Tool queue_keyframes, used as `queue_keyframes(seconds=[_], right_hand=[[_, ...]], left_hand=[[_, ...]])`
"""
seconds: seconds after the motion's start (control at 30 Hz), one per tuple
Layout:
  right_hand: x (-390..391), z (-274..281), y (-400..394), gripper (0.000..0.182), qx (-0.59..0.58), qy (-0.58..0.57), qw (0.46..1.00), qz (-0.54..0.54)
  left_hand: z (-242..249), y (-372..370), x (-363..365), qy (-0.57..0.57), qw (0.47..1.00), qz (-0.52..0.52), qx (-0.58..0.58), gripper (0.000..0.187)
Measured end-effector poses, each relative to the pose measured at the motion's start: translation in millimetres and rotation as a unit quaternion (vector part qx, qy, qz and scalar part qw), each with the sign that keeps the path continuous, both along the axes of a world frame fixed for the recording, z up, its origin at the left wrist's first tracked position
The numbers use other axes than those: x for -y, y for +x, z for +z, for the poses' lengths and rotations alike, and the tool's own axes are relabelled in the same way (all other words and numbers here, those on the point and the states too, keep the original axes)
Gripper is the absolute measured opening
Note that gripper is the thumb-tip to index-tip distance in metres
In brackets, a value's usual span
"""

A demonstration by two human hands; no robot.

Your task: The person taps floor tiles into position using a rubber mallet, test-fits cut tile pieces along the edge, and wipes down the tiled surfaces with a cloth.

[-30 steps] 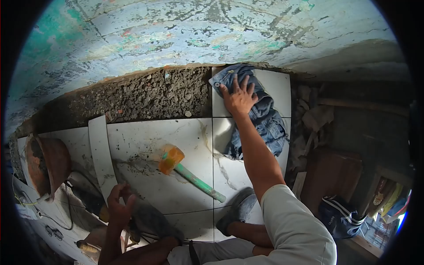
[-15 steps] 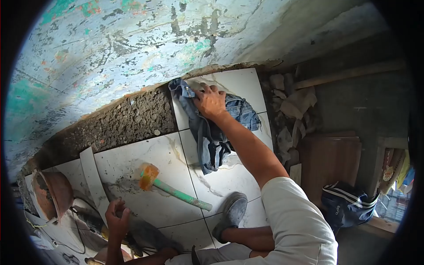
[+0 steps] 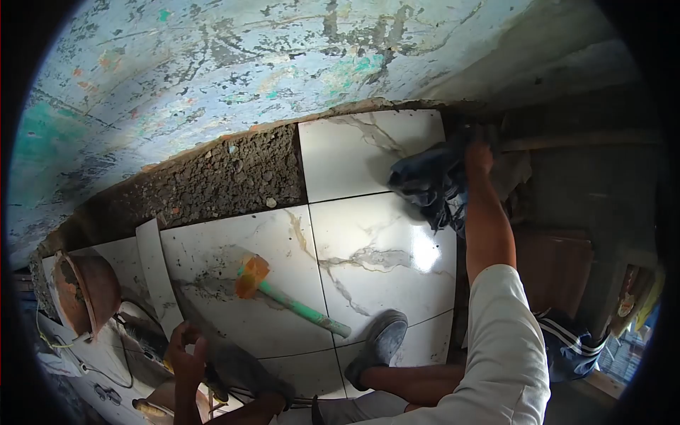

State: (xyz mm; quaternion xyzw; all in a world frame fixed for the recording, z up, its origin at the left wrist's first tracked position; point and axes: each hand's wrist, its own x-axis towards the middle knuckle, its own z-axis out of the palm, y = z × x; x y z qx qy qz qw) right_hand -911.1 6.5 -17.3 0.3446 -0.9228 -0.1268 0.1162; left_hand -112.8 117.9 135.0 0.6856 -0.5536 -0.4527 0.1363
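Observation:
My right hand (image 3: 479, 154), in shadow and slightly blurred, grips a crumpled blue denim cloth (image 3: 432, 177). The cloth hangs over the right edge of the white marbled floor tile (image 3: 354, 152) near the wall. On the lower left, my left hand (image 3: 188, 354) hovers with loosely curled fingers, nothing visible in it. Closest to it is a long pale strip (image 3: 157, 273) lying across the tiles. A mallet (image 3: 294, 306) with an orange-yellow head and green handle rests on the tiles between my hands.
Rough mortar (image 3: 219, 177) fills an untiled patch along the peeling painted wall (image 3: 234, 71). A mortar-stained bowl (image 3: 92, 290) and cables stand at left. My shoe (image 3: 382, 343) is on the tiles. Brown boards (image 3: 556, 265) and a striped dark bag (image 3: 570, 343) lie right.
My right hand has moved right with the denim cloth, off the tile by the wall, baring its surface. The left hand stays nearly in place. The view has shifted slightly.

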Motion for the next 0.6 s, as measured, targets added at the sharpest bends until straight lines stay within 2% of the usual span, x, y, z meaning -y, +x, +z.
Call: queue_keyframes(seconds=[0.07,0.1,0.17,0.2,0.27,0.33,0.4,0.47,0.57,0.6], right_hand=[[-19.5,27.2,-28.2,0.039,0.05,0.005,0.998,-0.024],[-23.2,41.6,-17.1,0.039,0.054,0.008,0.998,-0.019],[-28.5,75.7,8.3,0.053,0.144,-0.128,0.981,0.017],[-30.8,81.8,29.5,0.053,0.151,-0.125,0.98,0.021],[-33.3,92.0,73.1,0.067,0.17,-0.119,0.978,0.016],[-51.8,41.3,88.5,0.081,0.231,-0.154,0.96,0.037],[-51.8,21.7,148.2,0.09,0.264,-0.182,0.943,-0.085],[-44.2,35.9,214.1,0.09,0.204,-0.156,0.964,-0.073],[-35.0,32.5,301.1,0.085,0.202,-0.145,0.969,-0.003],[-29.3,40.9,338.4,0.071,0.229,-0.154,0.961,0.028]], left_hand=[[0.1,5.5,-3.3,0.007,1.0,0.014,0.0,0.044],[1.2,7.6,-3.3,0.005,1.0,0.015,-0.009,0.045],[1.9,10.6,-4.1,0.003,1.0,0.024,-0.011,0.045],[1.7,13.0,-4.3,-0.002,1.0,0.015,-0.009,0.046],[-2.4,17.1,-1.8,-0.02,1.0,-0.001,-0.009,0.046],[-1.0,14.9,2.3,-0.021,1.0,0.005,-0.021,0.045],[-1.0,11.8,5.3,-0.029,0.998,0.009,-0.057,0.044],[-0.6,10.7,4.9,-0.035,0.997,0.011,-0.068,0.044],[3.6,2.9,8.7,-0.045,0.995,0.017,-0.085,0.041],[5.9,-2.5,12.6,-0.054,0.994,0.011,-0.092,0.039]])
